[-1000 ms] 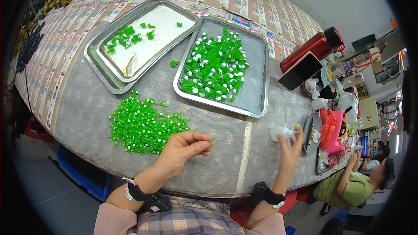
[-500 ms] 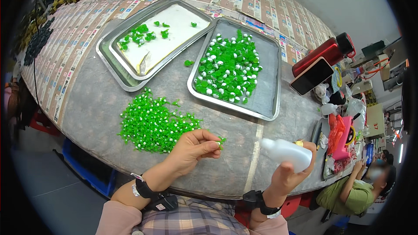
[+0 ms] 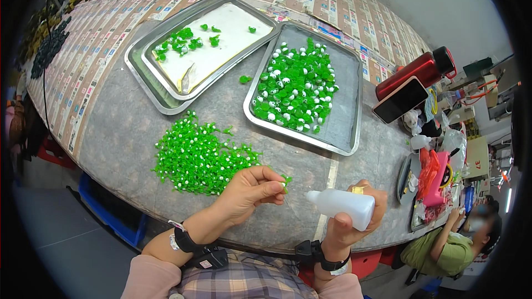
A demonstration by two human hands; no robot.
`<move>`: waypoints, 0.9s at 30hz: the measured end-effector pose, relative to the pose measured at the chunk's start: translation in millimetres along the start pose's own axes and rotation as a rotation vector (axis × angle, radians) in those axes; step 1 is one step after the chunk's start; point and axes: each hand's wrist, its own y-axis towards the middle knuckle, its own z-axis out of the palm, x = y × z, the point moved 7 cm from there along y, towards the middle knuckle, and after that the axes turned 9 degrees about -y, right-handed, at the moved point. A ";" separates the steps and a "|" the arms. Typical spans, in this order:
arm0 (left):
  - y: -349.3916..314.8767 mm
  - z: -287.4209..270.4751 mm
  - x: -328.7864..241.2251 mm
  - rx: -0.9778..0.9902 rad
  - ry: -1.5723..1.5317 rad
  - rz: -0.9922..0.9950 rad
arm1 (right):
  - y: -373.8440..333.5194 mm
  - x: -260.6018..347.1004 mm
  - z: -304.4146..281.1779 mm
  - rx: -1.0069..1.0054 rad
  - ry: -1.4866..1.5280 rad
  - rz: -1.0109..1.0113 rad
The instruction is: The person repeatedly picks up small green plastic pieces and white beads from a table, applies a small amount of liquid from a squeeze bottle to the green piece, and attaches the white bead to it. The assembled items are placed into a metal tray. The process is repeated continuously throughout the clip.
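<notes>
Between thumb and forefinger, my left hand (image 3: 250, 191) pinches a small green plastic piece with a white spot (image 3: 285, 183). My right hand (image 3: 354, 222) is wrapped round a white squeeze bottle (image 3: 344, 206), tilted so that its nozzle points left at the green piece, a short gap apart. Beside my left hand lies a heap of small green and white pieces (image 3: 202, 155) on the grey table cover. Farther off, a metal tray (image 3: 344, 124) holds many green pieces with white eyeball-like balls. To its left, another tray (image 3: 221, 63) with a white liner carries several green pieces.
One loose green piece (image 3: 245, 79) lies between the trays. A red bottle (image 3: 413, 73) and a phone (image 3: 400, 99) stand at the right, near a pink holder (image 3: 438, 180) and clutter. A co-worker in a green shirt (image 3: 438, 252) sits at the lower right.
My right hand has moved left with the squeeze bottle, bringing its nozzle closer to the green piece. My left hand keeps its pinch, and the view has shifted slightly.
</notes>
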 end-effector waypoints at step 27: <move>-1.3 -0.6 -11.6 -0.022 0.175 0.224 | -2.3 -11.1 -8.8 -0.006 0.065 0.011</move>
